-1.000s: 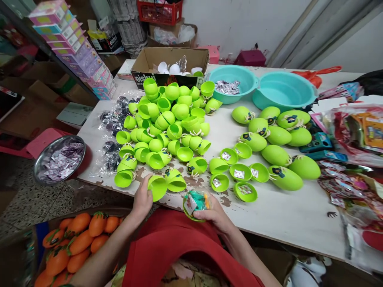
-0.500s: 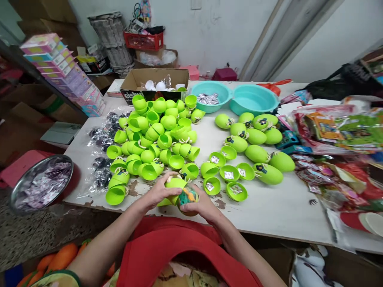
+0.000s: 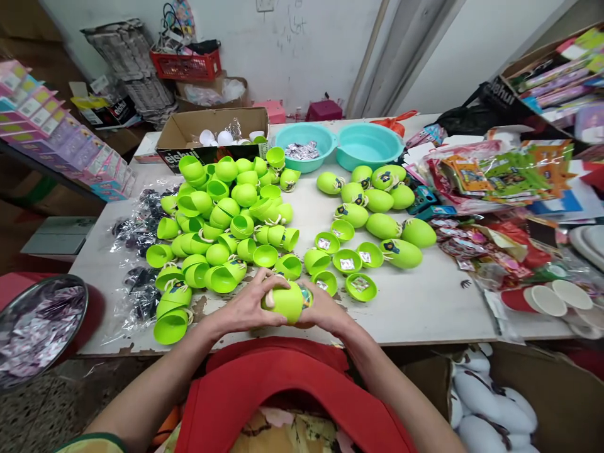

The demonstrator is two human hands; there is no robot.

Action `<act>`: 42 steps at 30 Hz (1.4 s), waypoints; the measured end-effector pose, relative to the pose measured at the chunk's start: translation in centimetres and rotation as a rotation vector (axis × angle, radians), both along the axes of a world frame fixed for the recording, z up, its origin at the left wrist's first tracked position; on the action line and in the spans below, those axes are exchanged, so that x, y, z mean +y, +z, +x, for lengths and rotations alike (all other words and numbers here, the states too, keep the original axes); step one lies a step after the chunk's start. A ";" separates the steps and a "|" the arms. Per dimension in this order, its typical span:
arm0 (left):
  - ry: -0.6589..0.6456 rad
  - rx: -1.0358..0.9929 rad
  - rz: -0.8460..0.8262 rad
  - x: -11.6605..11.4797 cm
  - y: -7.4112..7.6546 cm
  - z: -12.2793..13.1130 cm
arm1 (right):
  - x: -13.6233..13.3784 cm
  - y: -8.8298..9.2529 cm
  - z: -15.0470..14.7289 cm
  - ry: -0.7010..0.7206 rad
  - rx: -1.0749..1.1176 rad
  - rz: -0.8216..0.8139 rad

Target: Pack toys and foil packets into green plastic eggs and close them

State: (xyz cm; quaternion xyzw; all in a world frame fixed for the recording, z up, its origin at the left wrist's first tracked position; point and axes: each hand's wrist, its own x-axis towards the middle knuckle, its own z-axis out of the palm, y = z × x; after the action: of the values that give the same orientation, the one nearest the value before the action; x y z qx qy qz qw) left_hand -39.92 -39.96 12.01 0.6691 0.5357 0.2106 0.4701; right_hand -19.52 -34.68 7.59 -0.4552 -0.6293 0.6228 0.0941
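In front of my red apron, my left hand (image 3: 255,301) is wrapped round a lime-green plastic egg shell half (image 3: 289,303) with a pale cord at its left end. My right hand (image 3: 324,309) closes from the other side on a small teal, clear-wrapped item (image 3: 307,297), mostly hidden by the fingers and the shell; its kind does not show. The item sits against the shell's open end. A large heap of green shell halves (image 3: 226,211) lies beyond and left of my hands. Just to the right, several open halves (image 3: 361,287) hold small printed sachets.
Closed green eggs (image 3: 401,253) lie at the right, near bagged snacks (image 3: 509,173). Two turquoise basins (image 3: 370,146) and a carton (image 3: 212,119) stand at the back. Dark plastic-wrapped pieces (image 3: 141,292) line the left; a metal bowl of sachets (image 3: 40,327) is beside the table.
My hands have come together, bringing the shell and the teal-and-orange item against each other, so the item is now mostly covered. The camera view has turned to the right.
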 end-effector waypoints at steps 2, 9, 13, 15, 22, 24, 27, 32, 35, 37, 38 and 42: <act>0.008 -0.045 -0.028 0.2 0.3 -0.2 | 0.9 0.9 0.5 0.018 -0.030 0.067; 0.281 -0.157 -0.107 -0.6 0.0 -0.7 | 1.0 2.9 0.0 0.125 -0.114 0.290; 0.079 -0.097 -0.136 0.1 0.3 -1.5 | 0.2 2.3 -1.0 0.202 -0.178 0.290; -0.064 -0.064 -0.129 0.8 0.6 -1.8 | 0.4 2.0 -1.2 0.229 -0.159 0.215; 0.145 -0.168 -0.296 1.2 1.1 -1.8 | 1.9 2.4 0.2 0.113 0.222 -0.253; 0.235 -0.259 -0.326 0.8 1.0 -1.4 | 1.4 2.0 0.4 0.019 0.319 -0.336; 0.270 -0.263 -0.272 0.4 1.1 -1.1 | 0.5 1.3 0.5 -0.103 0.371 -0.391; 0.138 -0.081 -0.009 0.0 1.7 -0.8 | 0.0 1.6 0.3 -0.170 0.390 -0.363; 0.044 -0.096 0.067 0.1 1.6 -0.7 | 0.0 2.0 0.3 -0.168 0.393 -0.376; 0.028 -0.107 0.038 0.3 1.5 -0.8 | -0.2 2.1 0.4 -0.170 0.412 -0.413; 0.029 -0.108 0.006 0.4 1.6 -0.8 | -0.3 2.1 0.5 -0.172 0.419 -0.423; 0.079 -0.108 -0.129 0.7 2.0 -0.7 | -0.8 2.4 0.7 -0.190 0.421 -0.400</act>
State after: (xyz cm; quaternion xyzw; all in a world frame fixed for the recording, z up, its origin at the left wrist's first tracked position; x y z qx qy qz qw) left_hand -40.67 -39.26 14.02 0.6036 0.5480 0.2299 0.5316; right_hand -18.85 -35.46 10.02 -0.3826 -0.4153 0.8035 0.1888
